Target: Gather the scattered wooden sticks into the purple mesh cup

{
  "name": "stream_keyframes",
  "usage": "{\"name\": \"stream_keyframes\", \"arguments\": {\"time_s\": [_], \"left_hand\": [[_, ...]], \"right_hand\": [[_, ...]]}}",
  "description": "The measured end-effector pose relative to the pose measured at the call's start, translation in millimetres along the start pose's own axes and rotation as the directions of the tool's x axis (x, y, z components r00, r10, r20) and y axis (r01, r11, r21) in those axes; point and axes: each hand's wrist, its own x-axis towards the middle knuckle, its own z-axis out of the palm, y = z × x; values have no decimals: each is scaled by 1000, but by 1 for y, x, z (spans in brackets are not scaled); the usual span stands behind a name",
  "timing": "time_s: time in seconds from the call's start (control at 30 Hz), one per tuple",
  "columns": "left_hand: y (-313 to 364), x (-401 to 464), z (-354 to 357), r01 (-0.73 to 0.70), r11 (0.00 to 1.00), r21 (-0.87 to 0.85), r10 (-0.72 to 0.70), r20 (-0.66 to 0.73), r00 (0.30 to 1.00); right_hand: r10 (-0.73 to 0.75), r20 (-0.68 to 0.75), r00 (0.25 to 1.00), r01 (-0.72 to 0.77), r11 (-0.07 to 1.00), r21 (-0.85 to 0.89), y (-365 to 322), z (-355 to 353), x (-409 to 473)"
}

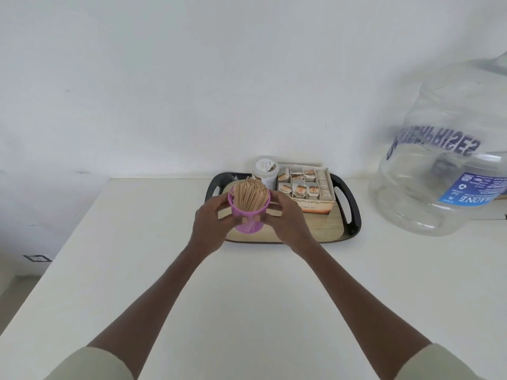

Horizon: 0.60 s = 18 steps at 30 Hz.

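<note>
- Sticks (250, 195) of pale wood stand packed upright in the purple mesh cup (248, 216), fanning a little above its rim and filling most of its mouth.
- The cup sits between both hands over the near left part of a black-handled tray (346, 215); whether its base touches the tray floor cannot be told.
- The left hand (212, 222) wraps the cup's left side, fingers curled round the near wall with the tips pressed on the mesh.
- The right hand (288, 222) cups the right side, fingers close together and curved toward the cup; their tips are hidden behind it, so contact there is unclear.
- On the far side of the tray stands a small round tub (265, 171) with a pale lid, just behind the cup.
- Right of the tub, an open cardboard box (315, 205) holds rows of sachets (297, 183) stood on edge; the print on them is too small to read.
- The tray rests on a white counter (247, 297) against a white wall.
- At far right, a large clear water jug (444, 160) lies tilted, cut off by the frame edge, its blue lettering upside down and blurred.
- Pale sleeves (90, 364) are cut off at the bottom corners.
</note>
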Motion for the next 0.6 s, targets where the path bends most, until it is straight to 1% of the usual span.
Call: {"name": "stream_keyframes", "arguments": {"time_s": [0.13,0.23,0.37,0.6], "left_hand": [[-19,41,1,26,999,24,-26,-18,1000],[-44,69,3,52,998,46,-52,-12,999],[-75,97,7,71,993,96,-68,-31,997],[-112,124,20,70,993,99,-62,-84,995]], "right_hand": [[-12,-1,1000,12,999,-41,18,15,48],[15,-2,1000,-15,999,-31,37,30,76],[27,-14,1000,-27,999,-25,60,50,103],[5,18,1000,-3,994,-109,79,71,135]]}}
